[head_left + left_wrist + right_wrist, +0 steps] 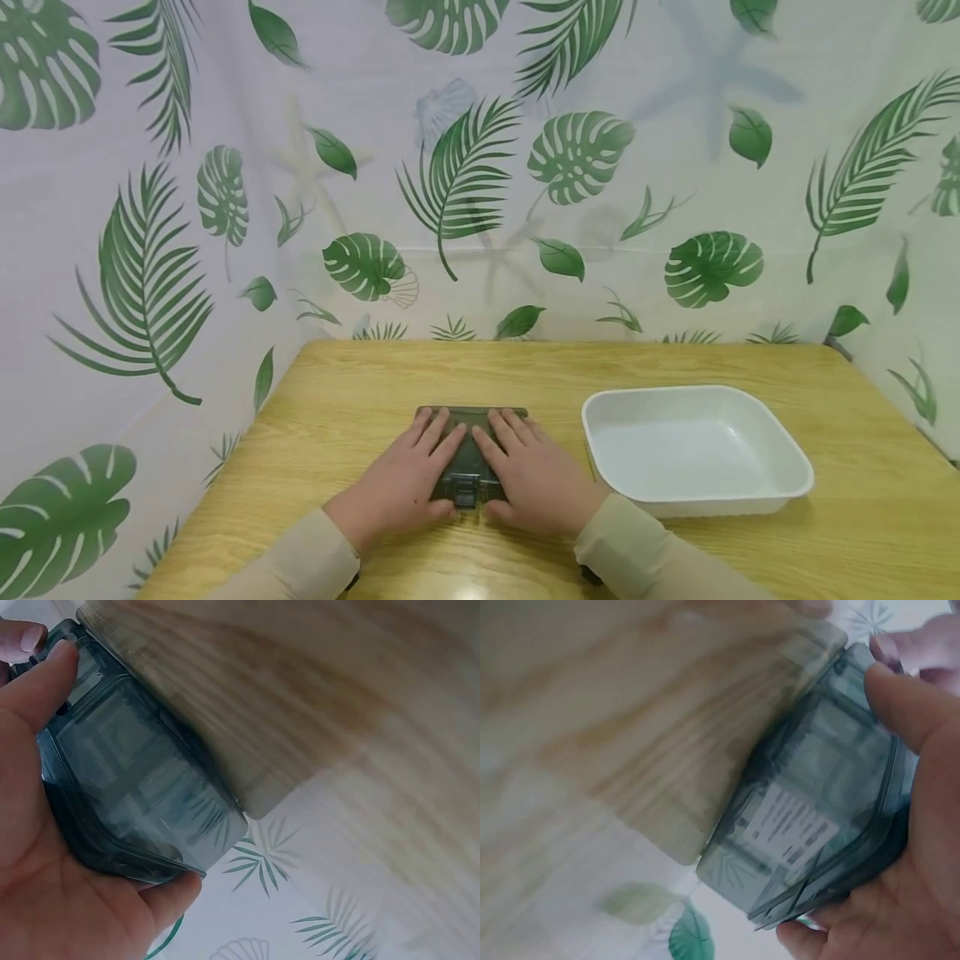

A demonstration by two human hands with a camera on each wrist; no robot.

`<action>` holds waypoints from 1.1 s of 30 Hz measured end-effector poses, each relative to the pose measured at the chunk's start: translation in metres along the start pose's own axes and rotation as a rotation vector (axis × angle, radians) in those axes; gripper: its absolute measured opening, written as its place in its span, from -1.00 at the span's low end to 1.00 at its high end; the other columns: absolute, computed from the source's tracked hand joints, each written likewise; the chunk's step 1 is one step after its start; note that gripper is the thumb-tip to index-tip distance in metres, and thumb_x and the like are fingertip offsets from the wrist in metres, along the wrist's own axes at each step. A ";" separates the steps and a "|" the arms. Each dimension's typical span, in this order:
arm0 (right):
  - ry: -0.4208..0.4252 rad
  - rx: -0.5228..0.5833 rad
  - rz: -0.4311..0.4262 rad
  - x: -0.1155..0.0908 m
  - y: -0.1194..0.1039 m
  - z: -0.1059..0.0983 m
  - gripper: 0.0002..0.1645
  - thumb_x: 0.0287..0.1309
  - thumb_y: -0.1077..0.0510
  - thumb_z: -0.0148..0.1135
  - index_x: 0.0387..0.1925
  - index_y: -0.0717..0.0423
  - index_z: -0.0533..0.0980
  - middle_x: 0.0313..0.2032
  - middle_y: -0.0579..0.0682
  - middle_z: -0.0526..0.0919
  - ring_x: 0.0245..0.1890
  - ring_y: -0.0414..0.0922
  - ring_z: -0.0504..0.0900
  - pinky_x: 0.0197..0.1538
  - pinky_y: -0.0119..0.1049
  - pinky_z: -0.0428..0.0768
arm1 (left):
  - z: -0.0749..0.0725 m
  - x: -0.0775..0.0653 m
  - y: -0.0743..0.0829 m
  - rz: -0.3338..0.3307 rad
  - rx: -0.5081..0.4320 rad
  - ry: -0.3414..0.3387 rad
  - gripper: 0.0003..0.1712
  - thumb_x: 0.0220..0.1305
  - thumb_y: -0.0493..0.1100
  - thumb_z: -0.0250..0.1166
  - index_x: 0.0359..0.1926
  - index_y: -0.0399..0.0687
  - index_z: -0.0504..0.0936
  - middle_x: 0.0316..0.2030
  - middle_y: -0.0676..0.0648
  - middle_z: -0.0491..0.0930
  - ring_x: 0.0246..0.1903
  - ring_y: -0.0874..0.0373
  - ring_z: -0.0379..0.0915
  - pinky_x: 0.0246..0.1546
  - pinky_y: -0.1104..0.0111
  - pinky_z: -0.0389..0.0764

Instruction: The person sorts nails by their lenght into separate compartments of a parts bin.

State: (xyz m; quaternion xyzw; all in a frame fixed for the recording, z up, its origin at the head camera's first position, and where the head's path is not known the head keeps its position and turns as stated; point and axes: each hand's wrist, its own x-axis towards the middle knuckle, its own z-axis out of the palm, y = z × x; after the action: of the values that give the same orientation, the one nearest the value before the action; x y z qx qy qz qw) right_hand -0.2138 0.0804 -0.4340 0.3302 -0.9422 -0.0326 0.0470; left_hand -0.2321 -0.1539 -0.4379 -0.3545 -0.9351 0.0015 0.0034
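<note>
A dark, see-through plastic box lies on the table, its front latch facing me. My left hand rests over the left half, straight fingers spread across the lid and the thumb at the front edge. Mirroring it, my right hand covers the right half, its thumb on the other side of the latch. In the left wrist view, dividers show through the box, with a fingertip at its far corner. A white printed label shows on the box in the right wrist view.
A white rectangular basin stands to the right of my right hand. The wooden table backs onto hanging cloth printed with green leaves, which also runs along the left and right sides.
</note>
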 end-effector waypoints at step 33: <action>0.272 0.099 0.188 -0.076 0.078 -0.030 -0.16 0.37 -0.42 0.04 0.52 -0.17 0.29 0.51 0.19 0.16 0.50 0.30 0.03 0.35 0.44 0.06 | -0.013 -0.005 -0.019 -0.167 -0.108 0.171 0.08 0.22 0.59 0.12 0.62 0.33 0.01 0.60 -0.11 -0.29 0.55 -0.22 -0.48 0.41 -0.29 -0.15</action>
State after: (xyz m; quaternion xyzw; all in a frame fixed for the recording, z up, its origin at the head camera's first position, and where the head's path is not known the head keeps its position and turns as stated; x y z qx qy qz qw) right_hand -0.1998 0.1882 -0.4020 0.2438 -0.9543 0.0636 0.1606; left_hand -0.2410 -0.1711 -0.4250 -0.2739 -0.9563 -0.0792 0.0644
